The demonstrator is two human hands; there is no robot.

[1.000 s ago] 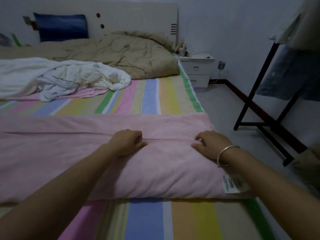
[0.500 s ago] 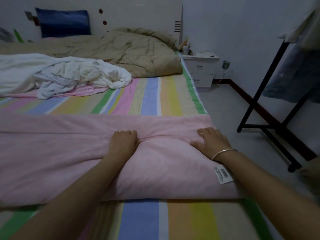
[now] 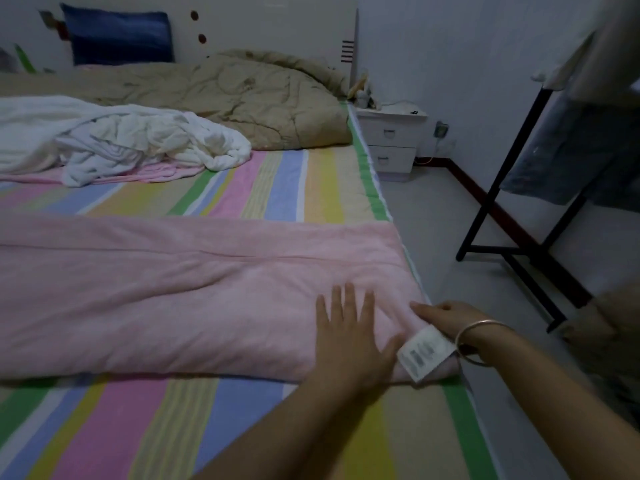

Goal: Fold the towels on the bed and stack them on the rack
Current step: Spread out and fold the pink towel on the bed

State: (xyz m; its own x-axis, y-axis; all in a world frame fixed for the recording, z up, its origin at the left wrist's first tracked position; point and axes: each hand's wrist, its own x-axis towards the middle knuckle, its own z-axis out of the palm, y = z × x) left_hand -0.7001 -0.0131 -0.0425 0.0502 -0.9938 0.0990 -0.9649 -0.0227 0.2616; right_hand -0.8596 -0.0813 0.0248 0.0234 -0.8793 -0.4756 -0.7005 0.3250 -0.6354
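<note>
A long pink towel (image 3: 180, 292), folded lengthwise, lies across the striped bed (image 3: 194, 427). My left hand (image 3: 349, 337) presses flat on its right end with the fingers spread. My right hand (image 3: 446, 317), with a bangle on the wrist, grips the towel's right edge at the bed's side, just above a white label (image 3: 424, 353). Further back on the bed sits a crumpled white towel (image 3: 138, 143) over another pink one (image 3: 159, 172). The black rack (image 3: 512, 202) stands on the floor to the right, with cloth hanging from its top.
A tan quilt (image 3: 249, 95) and a blue pillow (image 3: 117, 36) lie at the headboard. A white nightstand (image 3: 391, 140) stands beside the bed. Grey floor (image 3: 436, 216) runs between the bed and the rack.
Both hands slid from the towel's middle fold toward its right end. My left hand flattened with fingers spread, and my right hand went to the right edge by the label.
</note>
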